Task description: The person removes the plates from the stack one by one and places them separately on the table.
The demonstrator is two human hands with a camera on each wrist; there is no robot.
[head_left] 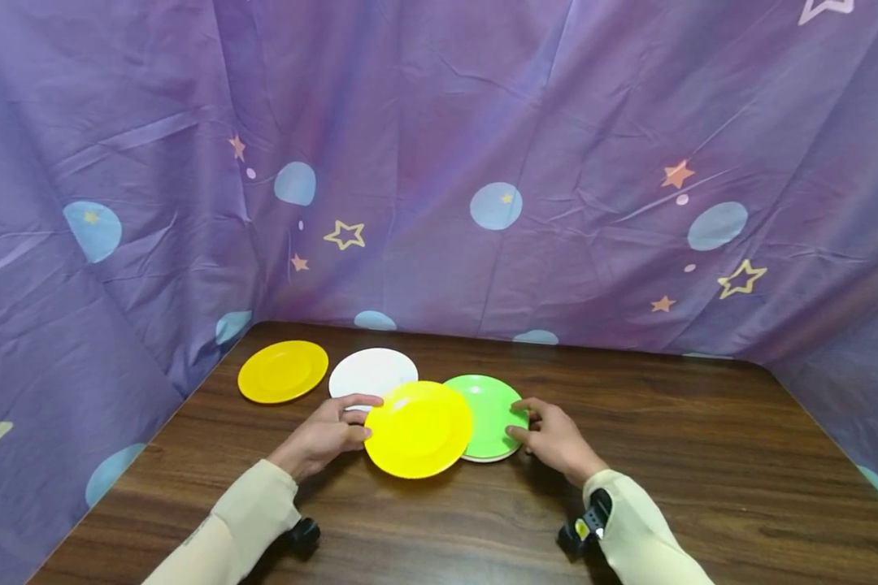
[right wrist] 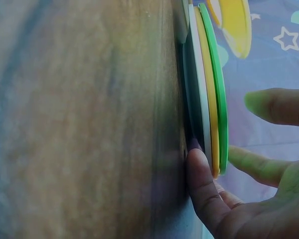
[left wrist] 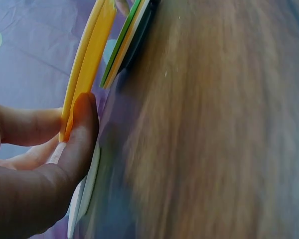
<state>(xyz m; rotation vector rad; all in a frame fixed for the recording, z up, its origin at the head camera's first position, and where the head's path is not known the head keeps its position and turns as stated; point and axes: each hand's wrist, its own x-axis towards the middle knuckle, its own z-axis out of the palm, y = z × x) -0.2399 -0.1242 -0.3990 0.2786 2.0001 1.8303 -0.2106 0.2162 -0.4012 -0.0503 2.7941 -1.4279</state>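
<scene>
My left hand (head_left: 323, 432) pinches the rim of a bright yellow plate (head_left: 419, 429), thumb on one face and fingers on the other. This plate is raised and overlaps a stack at its right. A green plate (head_left: 488, 416) tops that stack; a yellow-orange plate (right wrist: 213, 124) and a white plate (right wrist: 205, 114) show beneath it in the right wrist view. At the stack's right rim is my right hand (head_left: 556, 439). One finger of it reaches under the white plate, another meets the green plate's upper face, and a third extends above without contact.
On the brown wooden table (head_left: 702, 455), a white plate (head_left: 373, 375) lies behind my left hand. Farther left lies another yellow plate (head_left: 284, 372). A purple star-patterned cloth (head_left: 424, 268) hangs along the back and both sides of the table.
</scene>
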